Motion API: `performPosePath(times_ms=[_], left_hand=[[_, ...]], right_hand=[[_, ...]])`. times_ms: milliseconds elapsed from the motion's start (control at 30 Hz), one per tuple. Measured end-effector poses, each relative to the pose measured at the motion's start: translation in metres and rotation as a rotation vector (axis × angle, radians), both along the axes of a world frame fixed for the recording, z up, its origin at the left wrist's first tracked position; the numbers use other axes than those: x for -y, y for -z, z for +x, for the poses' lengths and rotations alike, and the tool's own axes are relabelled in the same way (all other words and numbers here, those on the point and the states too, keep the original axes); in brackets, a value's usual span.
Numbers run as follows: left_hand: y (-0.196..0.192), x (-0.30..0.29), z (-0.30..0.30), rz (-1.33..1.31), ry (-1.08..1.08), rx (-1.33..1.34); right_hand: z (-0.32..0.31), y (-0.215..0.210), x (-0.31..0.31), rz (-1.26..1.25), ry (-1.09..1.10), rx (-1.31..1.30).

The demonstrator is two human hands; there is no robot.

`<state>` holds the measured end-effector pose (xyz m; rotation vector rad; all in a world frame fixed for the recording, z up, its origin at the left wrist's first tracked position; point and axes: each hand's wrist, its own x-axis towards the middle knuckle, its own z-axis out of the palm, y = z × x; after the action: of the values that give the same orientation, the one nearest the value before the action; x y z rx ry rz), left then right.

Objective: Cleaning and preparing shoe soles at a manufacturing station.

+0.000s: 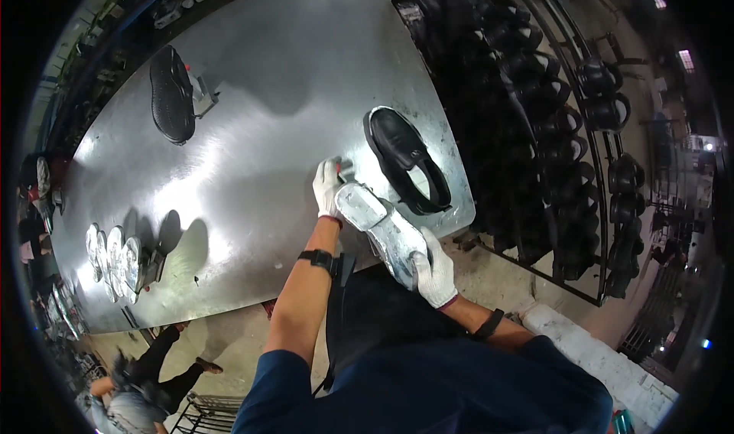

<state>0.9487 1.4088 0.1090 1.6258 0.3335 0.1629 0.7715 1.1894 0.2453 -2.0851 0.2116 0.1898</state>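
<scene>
A silver metal shoe last (396, 239) lies at a slant between my hands, its sole-shaped face up, above the table's near edge. My right hand (436, 272), in a white knit glove, grips its lower end with the thumb across the face. At its upper end, my left hand (326, 191), gloved too, is closed against the side; some fingers are hidden. A small red spot shows by those fingertips, too small to name. Just beyond, to the right, a black slip-on shoe (401, 147) with a pale insole rests on the table.
On the metal table (260, 136) a black shoe (171, 97) lies sole toward me, beside a small metal block. Several silver lasts (115, 262) stand at the left. Racks of black shoes (554, 120) line the right. Another person (138, 392) is at the lower left.
</scene>
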Motion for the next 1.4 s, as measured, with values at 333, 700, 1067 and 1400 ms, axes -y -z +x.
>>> performPosePath(times_ms=[333,700,1067,1400], left_hand=[[0.013,0.003,-0.018,-0.279,-0.001,-0.128],[-0.09,-0.05,-0.042,-1.129,-0.616,0.032],[-0.078,-0.366,-0.108,-0.75,-1.186,0.346],[-0.033,-0.228,-0.102,-0.659,-0.722,-0.038]], right_hand=[[0.043,-0.001,0.008,-0.008,-0.148,0.074],[0.221,-0.011,-0.137,-0.031,-0.833,0.123],[0.389,0.0,-0.438,1.015,-0.363,-0.365],[0.407,-0.001,-0.348,0.642,-0.502,-0.474]])
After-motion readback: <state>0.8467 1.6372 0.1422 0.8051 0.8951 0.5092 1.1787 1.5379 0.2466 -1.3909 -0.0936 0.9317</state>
